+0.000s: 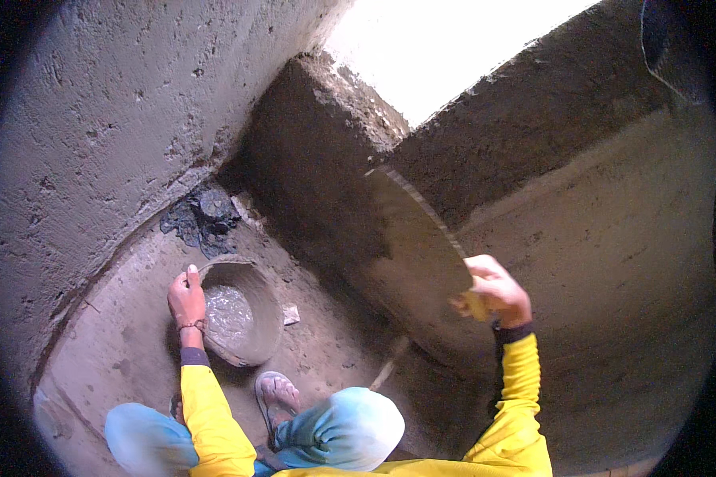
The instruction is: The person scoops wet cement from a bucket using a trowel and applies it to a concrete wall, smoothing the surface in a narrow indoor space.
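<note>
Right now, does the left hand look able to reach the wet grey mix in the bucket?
Probably yes: the left hand is at the rim of the bucket, the top is open, and nothing seems to cover the wet grey mix inside.

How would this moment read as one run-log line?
left hand: gripping bucket rim | right hand: holding flat plastering tool before wall | bucket contents: wet grey mix

Blown-out opening [445, 56] at top, dim shadowed wall [306, 135], grainy darks, blackened fisheye edges
</note>
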`<state>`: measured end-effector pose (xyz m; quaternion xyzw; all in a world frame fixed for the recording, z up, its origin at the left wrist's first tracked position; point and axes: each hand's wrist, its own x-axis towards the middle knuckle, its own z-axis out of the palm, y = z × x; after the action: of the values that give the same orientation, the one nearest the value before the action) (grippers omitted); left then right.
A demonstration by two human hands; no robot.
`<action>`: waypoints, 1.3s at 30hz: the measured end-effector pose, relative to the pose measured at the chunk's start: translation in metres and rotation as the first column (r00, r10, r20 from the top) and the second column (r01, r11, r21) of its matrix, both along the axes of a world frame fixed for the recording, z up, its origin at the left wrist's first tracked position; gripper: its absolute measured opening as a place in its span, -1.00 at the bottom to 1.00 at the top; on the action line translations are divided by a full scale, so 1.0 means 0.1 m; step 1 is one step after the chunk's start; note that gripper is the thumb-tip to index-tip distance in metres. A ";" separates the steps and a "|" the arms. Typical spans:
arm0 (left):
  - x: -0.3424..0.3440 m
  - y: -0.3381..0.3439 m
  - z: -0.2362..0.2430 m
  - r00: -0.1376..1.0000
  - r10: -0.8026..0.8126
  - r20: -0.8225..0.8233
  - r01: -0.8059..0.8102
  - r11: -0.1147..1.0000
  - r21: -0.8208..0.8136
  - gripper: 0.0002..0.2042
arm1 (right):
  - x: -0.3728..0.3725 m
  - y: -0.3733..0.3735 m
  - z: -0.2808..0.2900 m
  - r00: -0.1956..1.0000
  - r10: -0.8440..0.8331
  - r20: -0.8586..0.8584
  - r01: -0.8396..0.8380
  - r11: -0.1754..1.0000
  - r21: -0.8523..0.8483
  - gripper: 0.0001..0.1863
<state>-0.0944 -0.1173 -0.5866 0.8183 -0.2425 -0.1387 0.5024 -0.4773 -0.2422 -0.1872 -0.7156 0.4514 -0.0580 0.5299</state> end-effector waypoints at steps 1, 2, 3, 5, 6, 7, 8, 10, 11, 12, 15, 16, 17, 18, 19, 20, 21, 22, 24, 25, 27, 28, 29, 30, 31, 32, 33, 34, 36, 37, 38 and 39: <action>-0.06 -0.06 -0.20 0.995 0.001 0.102 0.000 1.000 -0.013 -0.52 | -0.09 -0.11 -0.18 1.000 -0.002 0.025 0.000 0.995 0.100 -0.68; -0.08 -0.08 -0.28 0.979 0.009 0.205 -0.003 1.000 -0.027 -0.52 | -0.16 -0.23 -0.34 0.999 -0.003 0.053 -0.008 0.980 0.199 -0.67; -0.08 -0.06 -0.22 0.989 -0.028 0.147 0.022 0.999 0.038 -0.50 | -0.13 -0.32 -0.43 0.999 0.001 0.040 -0.001 1.000 0.003 -0.69; -0.15 0.00 0.14 0.996 -0.079 -0.037 0.083 0.989 0.124 -0.50 | -0.33 -0.49 -0.43 0.973 -0.228 -0.038 0.177 0.843 -0.508 -0.71; -0.21 -0.01 0.25 0.985 -0.108 -0.136 0.129 0.979 0.161 -0.50 | -0.54 -0.52 -0.34 0.911 -0.412 -0.008 0.302 0.681 -0.667 -0.71; -0.13 0.05 0.25 0.987 -0.096 -0.132 0.117 0.980 0.162 -0.48 | -0.40 -0.42 -0.19 0.897 -0.438 0.052 0.319 0.563 -0.762 -0.72; -0.05 0.12 0.27 0.988 -0.087 -0.129 0.110 0.977 0.184 -0.48 | -0.21 -0.27 0.01 0.882 -0.456 0.119 0.337 0.434 -0.835 -0.73; -0.04 0.13 0.34 0.980 -0.142 -0.140 0.170 0.962 0.215 -0.47 | -0.20 -0.04 0.10 0.885 -0.455 0.098 0.287 0.367 -0.885 -0.76; -0.07 0.12 0.37 0.981 -0.150 -0.122 0.174 0.960 0.222 -0.48 | -0.18 0.03 0.03 0.900 -0.435 0.034 0.230 0.408 -0.884 -0.77; -0.09 0.12 0.40 0.983 -0.155 -0.101 0.175 0.958 0.228 -0.49 | -0.17 0.05 -0.14 0.933 -0.347 -0.094 0.069 0.429 -0.901 -0.80; -0.36 -0.05 0.31 0.965 -0.234 -0.121 0.246 0.965 0.092 -0.52 | -0.09 0.25 -0.97 0.860 -0.238 -0.452 -0.203 0.653 -0.730 -0.71; -0.47 -0.09 0.27 0.955 -0.263 -0.136 0.270 0.962 0.036 -0.54 | -0.03 0.36 -1.26 0.751 -0.206 -0.628 -0.351 0.680 -0.644 -0.66; -0.58 -0.09 0.34 0.956 -0.277 -0.094 0.285 0.955 0.078 -0.55 | 0.04 0.38 -1.57 0.686 -0.123 -0.717 -0.439 0.716 -0.544 -0.69; -0.69 -0.11 0.39 0.956 -0.283 -0.075 0.286 0.958 0.031 -0.55 | 0.09 0.39 -1.88 0.614 -0.038 -0.788 -0.513 0.739 -0.436 -0.72; -0.73 -0.10 0.50 0.960 -0.275 -0.057 0.278 0.959 0.058 -0.58 | 0.12 0.39 -2.24 0.625 -0.060 -0.779 -0.580 0.632 -0.514 -0.76; -0.77 -0.11 0.64 0.962 -0.270 -0.043 0.273 0.959 0.075 -0.61 | 0.18 0.36 -2.49 0.631 -0.092 -0.770 -0.636 0.507 -0.582 -0.81; -0.79 -0.12 0.75 0.961 -0.271 -0.054 0.275 0.957 0.094 -0.64 | 0.33 0.30 -2.61 0.645 -0.147 -0.750 -0.657 0.396 -0.642 -0.82; -0.81 -0.10 0.89 0.959 -0.275 -0.070 0.281 0.952 0.118 -0.67 | 0.49 0.26 -2.64 0.657 -0.198 -0.727 -0.671 0.285 -0.684 -0.83; -0.82 -0.14 1.18 0.952 -0.295 -0.082 0.302 0.949 0.087 -0.70 | 0.79 0.19 -2.53 0.581 -0.256 -0.773 -0.785 0.073 -0.615 -0.80; -0.80 -0.13 1.33 0.948 -0.308 -0.079 0.312 0.949 0.049 -0.71 | 0.90 0.22 -2.43 0.555 -0.223 -0.801 -0.816 0.037 -0.576 -0.80; -0.82 -0.09 1.90 0.932 -0.346 -0.109 0.348 0.937 0.007 -0.73 | 1.00 0.32 -2.25 0.540 -0.062 -0.840 -0.833 0.102 -0.543 -0.79; -0.84 -0.11 2.17 0.923 -0.370 -0.107 0.367 0.929 -0.045 -0.73 | 1.01 0.32 -2.13 0.559 0.068 -0.826 -0.820 0.196 -0.538 -0.78; -0.82 -0.12 2.52 0.915 -0.398 -0.059 0.396 0.917 -0.053 -0.74 | 1.07 0.32 -1.79 0.549 0.100 -0.830 -0.813 0.297 -0.502 -0.82; -0.83 -0.12 2.85 0.915 -0.392 -0.090 0.384 0.918 -0.096 -0.74 | 1.04 0.26 -1.31 0.523 0.215 -0.825 -0.828 0.360 -0.431 -0.85; -0.82 -0.13 3.16 0.920 -0.378 -0.105 0.375 0.926 -0.048 -0.72 | 0.89 0.22 -1.06 0.596 0.316 -0.738 -0.789 0.403 -0.465 -0.87; -0.75 -0.04 3.33 0.931 -0.362 -0.050 0.361 0.932 -0.031 -0.72 | 0.84 0.31 -0.90 0.612 0.351 -0.708 -0.771 0.462 -0.438 -0.88; -0.68 0.02 3.70 0.923 -0.376 -0.079 0.375 0.927 -0.021 -0.70 | 0.84 0.38 -0.67 0.606 0.374 -0.702 -0.750 0.563 -0.347 -0.88; -0.57 0.16 4.00 0.922 -0.370 -0.115 0.370 0.929 -0.021 -0.67 | 0.94 0.42 -0.26 0.532 0.468 -0.706 -0.771 0.612 -0.176 -0.82; -0.54 0.25 4.53 0.915 -0.372 -0.155 0.367 0.928 -0.063 -0.63 | 0.86 0.59 0.35 0.593 0.487 -0.641 -0.716 0.683 -0.144 -0.74; -0.55 0.28 4.85 0.918 -0.359 -0.168 0.358 0.933 -0.037 -0.61 | 0.83 0.70 0.75 0.674 0.467 -0.572 -0.652 0.740 -0.165 -0.72; -0.61 0.24 5.13 0.927 -0.336 -0.163 0.338 0.941 -0.019 -0.60 | 0.75 0.69 1.11 0.749 0.440 -0.495 -0.590 0.783 -0.196 -0.69; -0.69 0.25 5.39 0.933 -0.322 -0.161 0.327 0.945 0.006 -0.59 | 0.59 0.73 1.27 0.826 0.404 -0.395 -0.523 0.809 -0.267 -0.69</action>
<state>-0.1630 -0.0918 -0.0473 0.7618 -0.3313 -0.2878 0.4766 -0.4180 -0.1690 -0.0597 -0.8898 0.3211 0.1088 0.3056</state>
